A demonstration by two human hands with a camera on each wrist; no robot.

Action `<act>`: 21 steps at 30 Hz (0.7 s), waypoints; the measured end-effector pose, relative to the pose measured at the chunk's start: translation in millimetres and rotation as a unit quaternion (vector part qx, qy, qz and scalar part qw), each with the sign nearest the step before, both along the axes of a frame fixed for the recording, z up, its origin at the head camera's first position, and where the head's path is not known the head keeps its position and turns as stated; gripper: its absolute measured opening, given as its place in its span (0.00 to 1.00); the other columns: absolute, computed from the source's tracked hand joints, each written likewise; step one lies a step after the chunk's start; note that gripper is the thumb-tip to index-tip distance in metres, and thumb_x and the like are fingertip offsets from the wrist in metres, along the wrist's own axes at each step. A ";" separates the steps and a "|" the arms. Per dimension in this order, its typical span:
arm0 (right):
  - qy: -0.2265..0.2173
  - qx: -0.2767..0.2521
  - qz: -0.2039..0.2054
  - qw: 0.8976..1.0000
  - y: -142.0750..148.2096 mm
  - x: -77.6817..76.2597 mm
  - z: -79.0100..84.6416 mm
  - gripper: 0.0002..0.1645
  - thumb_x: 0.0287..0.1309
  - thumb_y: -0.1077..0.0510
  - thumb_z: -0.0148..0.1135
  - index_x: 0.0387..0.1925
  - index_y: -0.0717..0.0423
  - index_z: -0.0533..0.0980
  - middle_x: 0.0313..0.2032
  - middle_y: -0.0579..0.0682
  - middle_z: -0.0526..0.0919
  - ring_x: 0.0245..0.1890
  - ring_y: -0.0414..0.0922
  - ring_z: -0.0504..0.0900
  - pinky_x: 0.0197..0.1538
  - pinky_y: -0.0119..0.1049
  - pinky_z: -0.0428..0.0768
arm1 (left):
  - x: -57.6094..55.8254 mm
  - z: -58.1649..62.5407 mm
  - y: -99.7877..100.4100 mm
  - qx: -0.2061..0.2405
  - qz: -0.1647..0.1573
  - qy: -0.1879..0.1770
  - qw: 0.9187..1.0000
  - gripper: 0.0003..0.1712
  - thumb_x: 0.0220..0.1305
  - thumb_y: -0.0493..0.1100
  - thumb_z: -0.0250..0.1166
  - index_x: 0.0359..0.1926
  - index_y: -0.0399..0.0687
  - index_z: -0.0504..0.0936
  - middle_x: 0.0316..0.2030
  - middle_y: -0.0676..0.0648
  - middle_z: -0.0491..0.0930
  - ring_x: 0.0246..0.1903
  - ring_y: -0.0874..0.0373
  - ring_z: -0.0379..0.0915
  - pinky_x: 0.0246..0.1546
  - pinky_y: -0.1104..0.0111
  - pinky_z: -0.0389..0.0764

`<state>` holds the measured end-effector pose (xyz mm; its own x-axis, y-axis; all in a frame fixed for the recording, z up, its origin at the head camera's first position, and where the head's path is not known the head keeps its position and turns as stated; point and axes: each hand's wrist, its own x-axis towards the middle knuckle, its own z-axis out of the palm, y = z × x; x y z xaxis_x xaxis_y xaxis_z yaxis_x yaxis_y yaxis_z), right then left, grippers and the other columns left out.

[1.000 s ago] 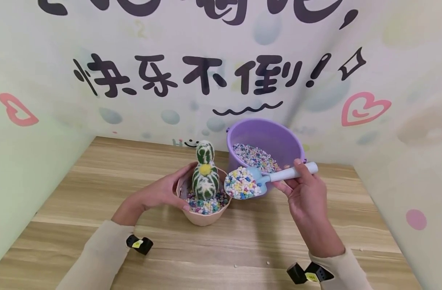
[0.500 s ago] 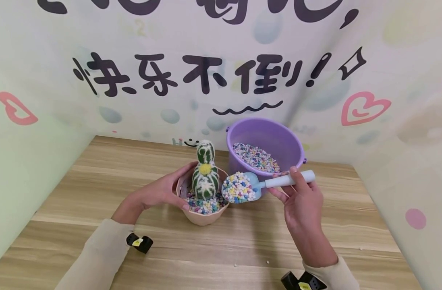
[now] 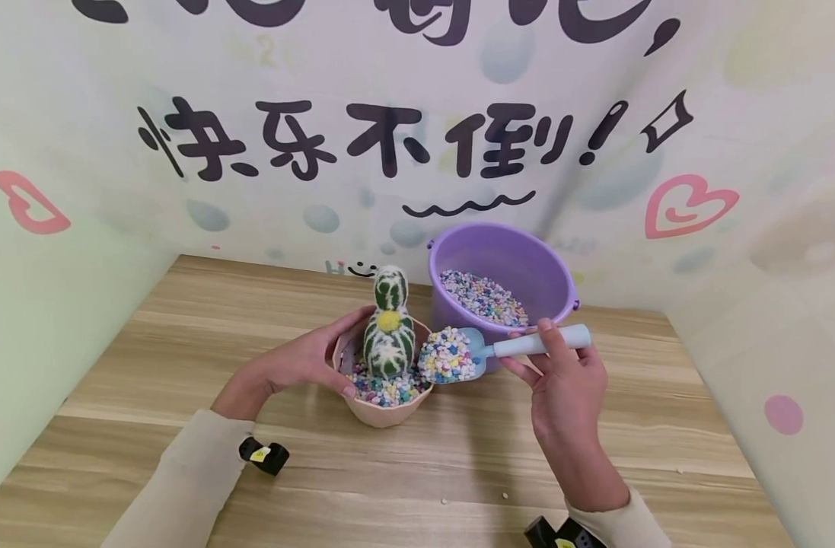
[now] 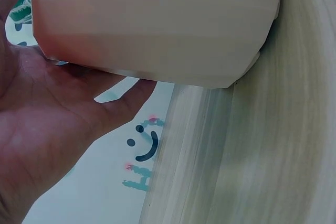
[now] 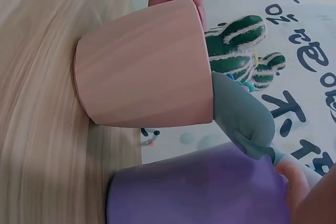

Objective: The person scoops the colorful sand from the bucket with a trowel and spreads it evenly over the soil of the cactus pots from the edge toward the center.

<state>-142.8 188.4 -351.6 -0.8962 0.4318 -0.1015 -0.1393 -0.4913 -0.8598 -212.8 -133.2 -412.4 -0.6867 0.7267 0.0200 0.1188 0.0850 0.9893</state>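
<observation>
My left hand (image 3: 310, 361) holds a pale pink faceted flowerpot (image 3: 381, 415) by its left side, thumb at the rim and fingers round the back. The pot stands upright on the table. Inside it, a green toy cactus (image 3: 388, 352) with white fuzz and a yellow flower rises from multicoloured pebbles (image 3: 390, 390). With my right hand (image 3: 569, 399) I grip the light blue handle of a small scoop shovel (image 3: 527, 345). Pebbles (image 3: 447, 355) are heaped on its blade. In the right wrist view the blade's tip (image 5: 223, 85) is right at the pot's rim.
Behind the shovel, against the printed backdrop (image 3: 307, 205), stands a purple bucket (image 3: 520, 262) partly filled with the same pebbles. A few stray pebbles (image 3: 505, 495) lie on the wood-grain table (image 3: 362, 487). Pale walls bound the table at left and right.
My right hand has moved left and slightly toward me, bringing the loaded shovel from beside the bucket to the pot's right rim. My left hand and the pot have stayed in place.
</observation>
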 end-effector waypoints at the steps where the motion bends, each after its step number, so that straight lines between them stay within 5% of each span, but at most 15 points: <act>1: 0.004 0.005 -0.002 1.000 -1.3 0.1 0.4 0.17 0.58 0.58 0.68 0.42 0.62 0.72 0.30 0.56 0.85 0.31 0.51 0.88 0.31 0.47 0.85 | -0.1 -0.2 0.0 0.000 -0.001 0.001 1.000 0.70 0.44 0.39 0.79 0.78 0.48 0.39 0.77 0.47 0.41 0.75 0.50 0.36 0.67 0.73 0.56; 8: 0.027 0.037 -0.010 0.999 -8.2 0.2 1.9 0.18 0.57 0.59 0.69 0.43 0.65 0.72 0.29 0.54 0.83 0.30 0.51 0.88 0.27 0.44 0.85 | -0.9 -1.9 0.3 0.006 -0.004 0.002 1.000 0.69 0.44 0.39 0.79 0.78 0.47 0.39 0.77 0.46 0.41 0.75 0.49 0.37 0.71 0.51 0.47; 21: 0.067 0.067 -0.020 0.995 -13.7 -1.1 4.9 0.20 0.55 0.61 0.70 0.44 0.67 0.71 0.32 0.56 0.83 0.29 0.51 0.88 0.25 0.45 0.84 | -1.6 -5.0 0.2 0.013 -0.005 0.000 1.000 0.69 0.45 0.39 0.78 0.78 0.49 0.40 0.77 0.47 0.42 0.75 0.50 0.38 0.71 0.52 0.47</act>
